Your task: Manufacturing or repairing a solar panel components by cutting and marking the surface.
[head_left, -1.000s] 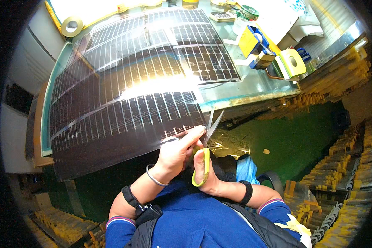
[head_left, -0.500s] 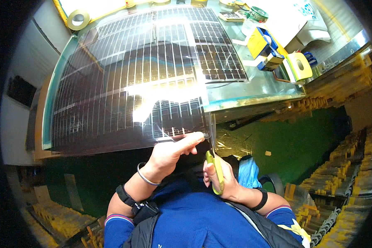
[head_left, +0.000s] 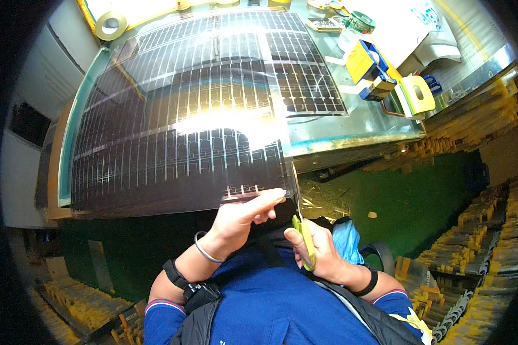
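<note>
A large dark, glossy flexible sheet with pale printed circuit lines (head_left: 155, 132) covers most of the table and hangs over its front edge. My left hand (head_left: 243, 215) pinches its near right corner between thumb and fingers. In my right hand (head_left: 319, 248) is a pair of scissors with yellow-green handles (head_left: 308, 247), its blades pointing away from me. The blades stand upright along the sheet's right edge, close to my left thumb. Glare makes it hard to tell whether they touch the sheet.
A glass-topped table (head_left: 351, 129) lies beneath. On it are a roll of tape (head_left: 110, 25), a blue and yellow tape dispenser (head_left: 366, 62), a lime-green holder (head_left: 417, 95) and a clear jar (head_left: 360, 24). Slatted racks (head_left: 466, 230) stand at the right above green floor (head_left: 403, 190).
Both hands have shifted slightly toward me, and the sheet's corner has come down with the left. The right hand and scissors have also moved a little right.
</note>
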A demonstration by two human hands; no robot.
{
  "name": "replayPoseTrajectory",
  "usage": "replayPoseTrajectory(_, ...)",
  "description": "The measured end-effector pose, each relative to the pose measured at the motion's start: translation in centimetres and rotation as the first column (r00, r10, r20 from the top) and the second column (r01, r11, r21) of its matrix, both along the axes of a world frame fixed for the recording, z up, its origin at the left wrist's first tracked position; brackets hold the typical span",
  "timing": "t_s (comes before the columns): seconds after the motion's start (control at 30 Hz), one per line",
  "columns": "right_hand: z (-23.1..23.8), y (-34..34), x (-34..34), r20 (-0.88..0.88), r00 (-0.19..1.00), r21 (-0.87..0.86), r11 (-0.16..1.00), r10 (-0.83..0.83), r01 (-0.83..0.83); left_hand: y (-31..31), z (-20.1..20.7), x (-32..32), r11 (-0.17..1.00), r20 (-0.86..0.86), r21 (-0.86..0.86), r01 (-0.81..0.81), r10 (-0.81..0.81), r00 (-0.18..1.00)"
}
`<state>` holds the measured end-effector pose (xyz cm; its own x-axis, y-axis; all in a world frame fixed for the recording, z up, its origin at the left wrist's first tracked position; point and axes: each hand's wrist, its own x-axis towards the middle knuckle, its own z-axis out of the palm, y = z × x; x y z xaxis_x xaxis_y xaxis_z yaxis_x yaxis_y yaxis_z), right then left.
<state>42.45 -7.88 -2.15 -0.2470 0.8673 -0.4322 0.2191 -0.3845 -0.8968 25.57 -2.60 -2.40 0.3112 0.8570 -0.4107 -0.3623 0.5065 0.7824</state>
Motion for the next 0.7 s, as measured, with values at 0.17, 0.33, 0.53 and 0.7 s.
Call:
replayPoseTrajectory(0.17,0.4,0.0,-0.4,0.023,1.0,-0.016,1.0,0.014,-0.014,-0.5,-0.2,1.2,0.983,0.077,-0.069,-0.172,0.177,0.981)
replayPoseTrajectory(0.33,0.2,0.1,-0.5,0.006,1.0,-0.025,1.0,0.009,-0.009,-0.8,-0.2,0.8,0.993,0.051,-0.066,-0.095,0.099,0.994)
replayPoseTrajectory(0.53,-0.2,0.5,-0.8,-0.045,0.999,0.06,0.998,-0.016,0.019,-1.7,-0.1,0.8,1.0,0.027,-0.02,-0.014,0.015,1.0)
replayPoseTrajectory(0.7,0.7,0.4,-0.3,0.026,0.999,-0.057,0.998,0.025,-0.023,-1.8,0.0,0.6,0.998,-0.002,-0.052,0.037,-0.037,0.999)
